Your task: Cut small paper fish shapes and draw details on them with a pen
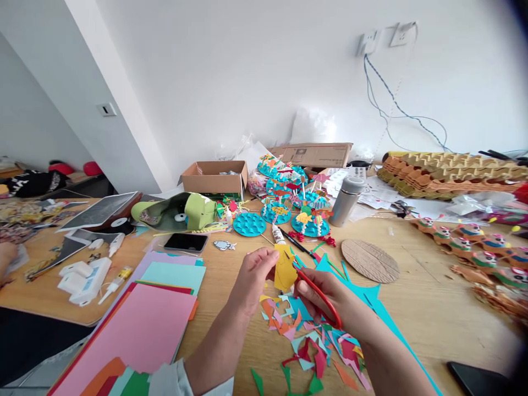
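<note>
Over the middle of the table, my left hand (256,273) pinches the upper left edge of a piece of yellow paper (284,269). Faint drawn lines show on the paper. My right hand (319,291) is closed around the handles of red scissors (328,308). Their blades meet the paper's right side. Beneath both hands lie colored paper scraps (289,322) in orange, pink, red and blue. A blue paper sheet (350,289) with a jagged edge extends under my right forearm. Beyond the paper are a white glue bottle (278,235) and a black pen (297,242).
Stacked colored paper (160,319) lies at the left, near a phone (185,242) and a green cap (177,212). Blue discs bearing paper fish (305,218) and a steel flask (347,201) stand behind. Rightward are a cardboard oval (370,260) and egg trays (454,173). Another person's hand (7,258) shows far left.
</note>
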### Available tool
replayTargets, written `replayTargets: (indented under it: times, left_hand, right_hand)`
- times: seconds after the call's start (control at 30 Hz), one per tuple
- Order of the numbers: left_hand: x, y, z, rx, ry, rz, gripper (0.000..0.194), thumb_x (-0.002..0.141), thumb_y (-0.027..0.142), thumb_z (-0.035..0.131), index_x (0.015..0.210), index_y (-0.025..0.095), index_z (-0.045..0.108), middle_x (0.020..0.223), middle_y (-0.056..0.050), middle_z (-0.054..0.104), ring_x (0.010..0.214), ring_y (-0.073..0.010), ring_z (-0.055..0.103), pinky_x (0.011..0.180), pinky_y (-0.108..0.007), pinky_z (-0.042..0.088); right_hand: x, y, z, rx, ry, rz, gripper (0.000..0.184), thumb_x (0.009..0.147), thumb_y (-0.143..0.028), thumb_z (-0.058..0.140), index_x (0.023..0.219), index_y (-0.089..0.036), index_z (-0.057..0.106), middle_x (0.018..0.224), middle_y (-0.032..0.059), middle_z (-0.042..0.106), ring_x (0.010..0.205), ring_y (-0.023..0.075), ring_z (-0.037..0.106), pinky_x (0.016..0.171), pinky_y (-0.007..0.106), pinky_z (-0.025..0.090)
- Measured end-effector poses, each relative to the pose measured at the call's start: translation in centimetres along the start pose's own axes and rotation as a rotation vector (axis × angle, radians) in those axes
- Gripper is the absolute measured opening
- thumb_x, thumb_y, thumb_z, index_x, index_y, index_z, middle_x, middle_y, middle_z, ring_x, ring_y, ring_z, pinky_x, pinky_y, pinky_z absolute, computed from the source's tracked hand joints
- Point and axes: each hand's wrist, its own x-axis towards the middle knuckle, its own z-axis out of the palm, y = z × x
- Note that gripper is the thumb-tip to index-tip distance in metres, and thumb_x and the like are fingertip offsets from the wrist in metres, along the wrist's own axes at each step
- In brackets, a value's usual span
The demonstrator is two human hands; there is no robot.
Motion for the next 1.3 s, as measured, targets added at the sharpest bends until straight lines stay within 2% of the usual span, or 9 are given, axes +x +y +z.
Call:
replayTargets:
  times: [0.33, 0.53, 0.7, 0.93, 1.1, 1.3]
  left_hand:
    - [-0.4, -0.1, 0.0, -0.030, 0.061, 0.039, 0.031, 0.078, 0.041, 0.062, 0.064, 0.017, 0.047, 0.062, 0.003, 0.047, 0.057, -0.0096, 0.043, 0.054, -0.021, 0.035]
    - [-0.8, 0.5, 0.1, -0.039, 0.027, 0.062, 0.029, 0.079, 0.043, 0.061, 0.069, 0.017, 0.054, 0.066, 0.001, 0.053, 0.060, -0.0123, 0.049, 0.055, -0.023, 0.039]
    - [-1.2, 1.2, 0.2, -0.063, 0.046, 0.064, 0.029, 0.076, 0.042, 0.064, 0.067, 0.016, 0.054, 0.064, 0.001, 0.054, 0.058, -0.0123, 0.050, 0.053, -0.023, 0.041]
    - [-0.9, 1.1, 0.0, -0.049, 0.014, 0.045, 0.032, 0.076, 0.047, 0.062, 0.074, 0.016, 0.058, 0.068, -0.002, 0.060, 0.062, -0.0143, 0.055, 0.059, -0.024, 0.042]
    - [-0.5, 0.9, -0.4, 0.035, 0.050, 0.039, 0.028, 0.070, 0.040, 0.070, 0.075, 0.015, 0.060, 0.068, -0.002, 0.062, 0.060, -0.0132, 0.056, 0.059, -0.023, 0.042]
    - [-0.4, 1.0, -0.6, 0.048, 0.037, 0.034, 0.022, 0.071, 0.035, 0.068, 0.079, 0.015, 0.063, 0.071, -0.003, 0.066, 0.063, -0.0154, 0.060, 0.062, -0.025, 0.046]
  right_hand:
    - [0.1, -0.4, 0.6, 0.016, -0.007, -0.025, 0.053, 0.080, -0.071, 0.052, 0.074, -0.018, 0.047, 0.050, -0.0061, 0.047, 0.041, 0.0053, 0.036, 0.039, 0.018, 0.026]
    - [0.1, -0.6, 1.3, -0.003, 0.008, -0.093, 0.050, 0.082, -0.068, 0.052, 0.078, -0.018, 0.048, 0.053, -0.0060, 0.045, 0.042, 0.0068, 0.038, 0.039, 0.019, 0.025]
    - [0.0, -1.3, 2.1, -0.005, 0.033, -0.089, 0.052, 0.081, -0.070, 0.052, 0.081, -0.018, 0.050, 0.052, -0.0056, 0.046, 0.042, 0.0075, 0.039, 0.040, 0.019, 0.028]
    - [-0.2, -1.4, 1.7, -0.050, 0.053, -0.071, 0.053, 0.077, -0.072, 0.054, 0.073, -0.019, 0.046, 0.050, -0.0057, 0.047, 0.041, 0.0073, 0.041, 0.040, 0.020, 0.029]
    - [0.0, -1.3, 1.8, 0.002, 0.032, -0.027, 0.052, 0.075, -0.070, 0.059, 0.073, -0.020, 0.044, 0.050, -0.0068, 0.046, 0.039, 0.0065, 0.040, 0.039, 0.020, 0.029]
    - [0.2, -1.1, 2.1, 0.019, 0.031, 0.005, 0.051, 0.076, -0.069, 0.060, 0.072, -0.020, 0.044, 0.050, -0.0060, 0.048, 0.040, 0.0072, 0.042, 0.040, 0.020, 0.030]
